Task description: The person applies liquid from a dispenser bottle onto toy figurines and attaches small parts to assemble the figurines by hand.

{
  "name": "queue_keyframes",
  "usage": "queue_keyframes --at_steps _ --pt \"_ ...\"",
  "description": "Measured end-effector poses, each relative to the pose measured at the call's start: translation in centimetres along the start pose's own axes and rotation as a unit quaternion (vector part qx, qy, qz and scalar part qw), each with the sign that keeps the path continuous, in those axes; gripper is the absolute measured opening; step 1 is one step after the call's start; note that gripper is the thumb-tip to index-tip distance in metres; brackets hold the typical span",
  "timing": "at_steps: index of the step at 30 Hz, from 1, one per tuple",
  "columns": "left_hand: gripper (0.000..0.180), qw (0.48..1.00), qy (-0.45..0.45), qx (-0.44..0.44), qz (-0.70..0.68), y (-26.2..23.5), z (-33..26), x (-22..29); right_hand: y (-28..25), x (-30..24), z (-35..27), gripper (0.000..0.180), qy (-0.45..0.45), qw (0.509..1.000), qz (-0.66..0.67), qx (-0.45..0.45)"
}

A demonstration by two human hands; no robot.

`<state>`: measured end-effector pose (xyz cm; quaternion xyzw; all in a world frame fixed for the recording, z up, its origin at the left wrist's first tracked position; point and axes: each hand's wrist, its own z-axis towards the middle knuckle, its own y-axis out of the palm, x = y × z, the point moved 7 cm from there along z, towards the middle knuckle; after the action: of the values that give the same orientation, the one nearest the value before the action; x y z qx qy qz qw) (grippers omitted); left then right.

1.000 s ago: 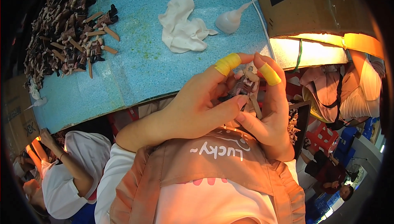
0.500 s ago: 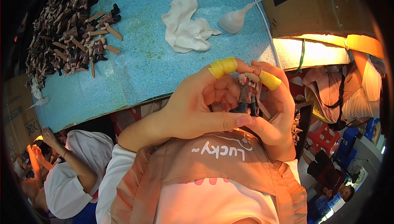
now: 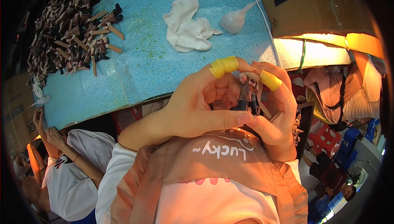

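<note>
Both my hands are cupped together just off the near edge of the blue worktable point(image 3: 143, 60), closed around one small dark toy figure point(image 3: 248, 94). My left hand point(image 3: 201, 105) wraps it from the left, its index fingertip bound in yellow tape. From the right, my right hand point(image 3: 275, 113) presses on the figure with a yellow-taped finger on top. Only the figure's pale head and dark body show between the fingers; the rest is hidden.
A heap of similar small figures and tan sticks point(image 3: 69, 31) lies at the table's far left. A crumpled white cloth point(image 3: 184, 27) and a white squeeze bottle point(image 3: 236, 19) sit mid-table, a cardboard box point(image 3: 312, 6) to the right. Another person in white point(image 3: 69, 170) is at lower left.
My hands have closed tighter around the figure and turned it more upright between the fingers. The table's contents have not moved.
</note>
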<state>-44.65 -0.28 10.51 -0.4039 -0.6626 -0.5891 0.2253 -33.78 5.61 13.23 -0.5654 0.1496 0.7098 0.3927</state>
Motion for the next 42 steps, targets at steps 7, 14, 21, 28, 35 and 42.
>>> queue_keyframes --at_steps 7,14,21,28,35,42 --pt "0.065 0.999 -0.002 0.012 -0.042 0.1 0.0 -0.1 0.2 0.1 0.0 0.061 0.000 0.999 0.025 -0.028" --pt "0.073 0.992 0.048 0.028 -0.116 0.2 0.4 0.3 1.9 0.7 -0.1 0.073 0.208 0.907 0.360 0.068" --pt "0.079 0.986 0.042 0.001 -0.160 0.3 0.8 0.1 1.4 0.9 0.1 0.071 0.097 0.975 0.193 0.042" --pt "0.071 0.984 0.056 -0.004 -0.170 0.0 0.4 0.2 1.6 0.4 0.9 0.063 0.014 0.995 0.093 0.033" --pt "0.057 0.997 0.029 0.073 0.022 -3.8 -1.7 2.0 2.8 0.5 1.2 0.071 0.047 0.982 0.164 0.078" --pt "0.058 0.834 -0.053 0.258 0.484 -10.8 -1.5 18.2 2.1 0.9 4.6 0.055 -0.023 0.956 -0.292 -0.005"
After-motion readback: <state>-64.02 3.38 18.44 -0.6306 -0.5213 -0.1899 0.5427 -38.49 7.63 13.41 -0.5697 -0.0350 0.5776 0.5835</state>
